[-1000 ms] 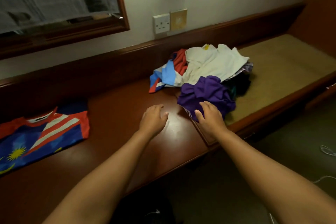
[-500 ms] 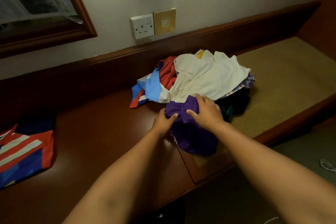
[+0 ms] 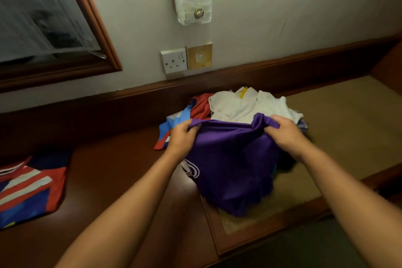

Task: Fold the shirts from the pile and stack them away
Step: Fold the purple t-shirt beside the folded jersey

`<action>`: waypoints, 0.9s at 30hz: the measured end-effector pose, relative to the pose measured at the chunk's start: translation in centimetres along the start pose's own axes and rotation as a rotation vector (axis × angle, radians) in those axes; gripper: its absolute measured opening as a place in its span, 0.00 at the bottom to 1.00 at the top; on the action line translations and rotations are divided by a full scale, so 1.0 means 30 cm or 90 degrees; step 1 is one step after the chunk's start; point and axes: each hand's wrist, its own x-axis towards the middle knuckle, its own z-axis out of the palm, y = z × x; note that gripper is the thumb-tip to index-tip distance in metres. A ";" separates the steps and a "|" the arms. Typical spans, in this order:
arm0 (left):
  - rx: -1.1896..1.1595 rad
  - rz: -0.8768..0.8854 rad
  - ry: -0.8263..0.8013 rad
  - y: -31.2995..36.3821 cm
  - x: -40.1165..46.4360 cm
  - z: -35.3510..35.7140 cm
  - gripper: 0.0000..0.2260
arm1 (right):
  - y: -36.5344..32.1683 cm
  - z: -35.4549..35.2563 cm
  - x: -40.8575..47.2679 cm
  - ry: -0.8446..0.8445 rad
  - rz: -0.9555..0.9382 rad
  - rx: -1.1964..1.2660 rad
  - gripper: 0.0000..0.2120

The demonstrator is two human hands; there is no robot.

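1 folded striped jersey (image 3: pixel 28 189) lay at lower left; left hand (image 3: pixel 181 137) and right hand (image 3: pixel 285 132) gripped the purple shirt (image 3: pixel 230 165), the pile (image 3: pixel 235 104) behind unfolded.

- purple shirt (image 3: pixel 230 159): solid deep purple, with a white curved-stripe print at its near left edge
- white shirt (image 3: pixel 237 104), far in the pile: off-white, with a small yellow tag
- garment (image 3: pixel 180 124) at the pile's left: light blue, red and white panels
- folded shirt (image 3: pixel 28 191), near left: red and white diagonal stripes over royal blue, a bit of yellow
- desk (image 3: pixel 113 176): dark reddish-brown wood
- inset mat (image 3: pixel 348 119), right: tan
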 end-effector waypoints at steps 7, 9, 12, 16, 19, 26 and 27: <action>0.033 0.059 0.114 0.353 -0.122 -0.127 0.14 | -0.189 -0.232 -0.065 0.096 -0.164 0.053 0.06; 0.013 0.066 0.140 0.442 -0.173 -0.170 0.14 | -0.228 -0.297 -0.098 0.104 -0.192 0.062 0.05; -0.028 0.079 0.152 0.577 -0.263 -0.224 0.12 | -0.290 -0.388 -0.151 0.131 -0.248 0.038 0.02; -0.028 0.087 0.210 0.744 -0.387 -0.315 0.10 | -0.403 -0.471 -0.266 0.201 -0.290 -0.097 0.15; -0.183 0.065 0.251 0.858 -0.472 -0.399 0.11 | -0.507 -0.458 -0.370 0.308 -0.309 -0.153 0.14; -0.330 0.069 0.350 1.050 -0.673 -0.566 0.05 | -0.492 0.175 -0.900 0.065 -0.542 -0.033 0.28; -0.345 0.069 0.357 1.053 -0.712 -0.589 0.05 | -0.465 0.267 -0.951 -0.036 -0.484 -0.060 0.29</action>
